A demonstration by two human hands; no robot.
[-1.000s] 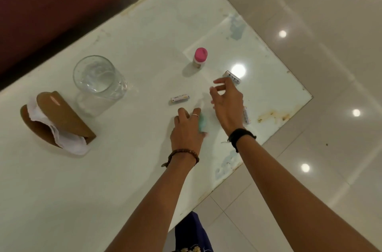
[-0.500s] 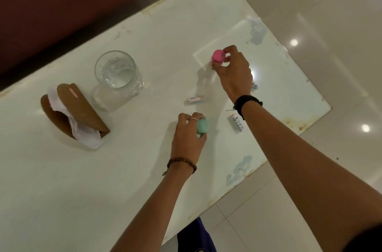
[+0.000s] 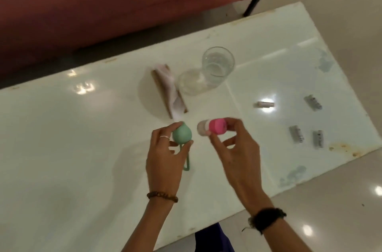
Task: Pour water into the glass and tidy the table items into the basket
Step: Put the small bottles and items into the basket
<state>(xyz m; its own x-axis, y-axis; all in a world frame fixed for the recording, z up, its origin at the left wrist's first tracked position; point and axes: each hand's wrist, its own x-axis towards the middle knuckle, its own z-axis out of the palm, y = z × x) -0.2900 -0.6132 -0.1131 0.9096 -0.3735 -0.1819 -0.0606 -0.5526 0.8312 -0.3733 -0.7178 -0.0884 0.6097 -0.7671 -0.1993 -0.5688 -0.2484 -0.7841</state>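
My left hand grips a round mint-green item with a green loop hanging below it, held above the white table. My right hand holds a small jar with a pink lid, tipped on its side, just right of the green item. A clear glass with water in it stands behind the hands. On the table's right lie a small tube and three little grey packs. No basket is visible.
A brown napkin holder with white napkins stands left of the glass. A dark red sofa runs along the table's far side, with a black leg. Glossy tiled floor lies to the right, past the table edge.
My right hand has lifted the pink-lidded jar off the table and carried it toward me, beside the green item in my left hand. The view has swung left.
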